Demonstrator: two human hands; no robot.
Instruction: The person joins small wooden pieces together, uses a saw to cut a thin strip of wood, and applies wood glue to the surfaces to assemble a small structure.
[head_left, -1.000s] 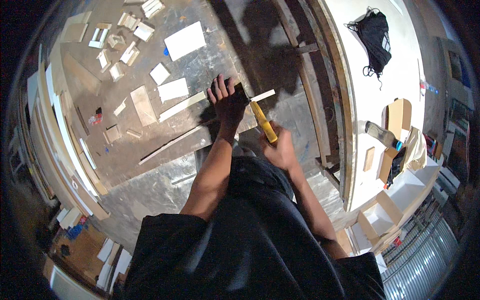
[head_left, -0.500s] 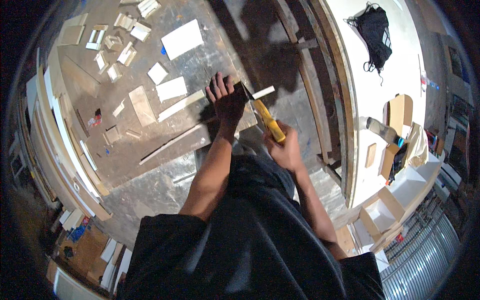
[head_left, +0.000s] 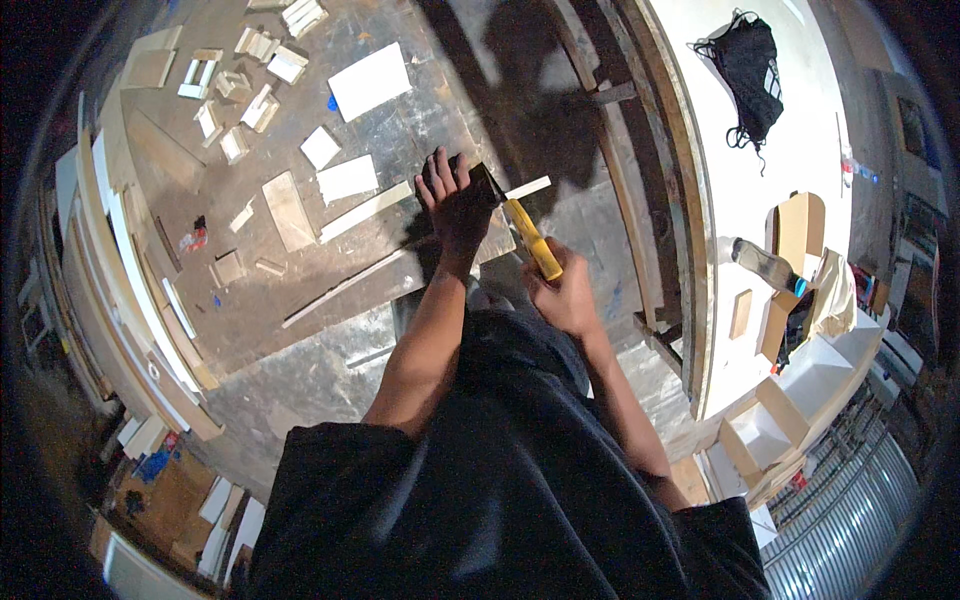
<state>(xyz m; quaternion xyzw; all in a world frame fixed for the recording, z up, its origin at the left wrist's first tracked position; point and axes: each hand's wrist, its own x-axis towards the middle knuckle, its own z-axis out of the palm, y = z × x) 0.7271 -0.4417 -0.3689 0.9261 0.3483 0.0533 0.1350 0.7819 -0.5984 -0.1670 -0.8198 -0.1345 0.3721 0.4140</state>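
Observation:
My right hand point(head_left: 565, 298) is closed round the yellow handle of a hand saw point(head_left: 532, 240). The saw's blade points away from me and lies across a narrow pale wood strip point(head_left: 368, 211), close to the table's right edge. On the strip, just left of the blade, rests my left hand point(head_left: 458, 208), its fingers stretched out and apart. Shadow makes the spot under its palm hard to read. Beyond the blade, the strip's short end point(head_left: 530, 187) sticks out past the table edge.
On the worktable point(head_left: 330, 265) lie white panels point(head_left: 370, 82), a plywood piece point(head_left: 289, 211), a thin strip point(head_left: 345, 288) and several small wooden assemblies point(head_left: 233, 86). Long boards point(head_left: 140, 260) line the left. At right, a white-topped surface point(head_left: 735, 200) holds black cloth point(head_left: 752, 80) and a bottle point(head_left: 768, 262).
My right hand and the saw handle have shifted slightly, with the handle at a somewhat different angle. My left hand stays on the strip. The whole view has moved a little.

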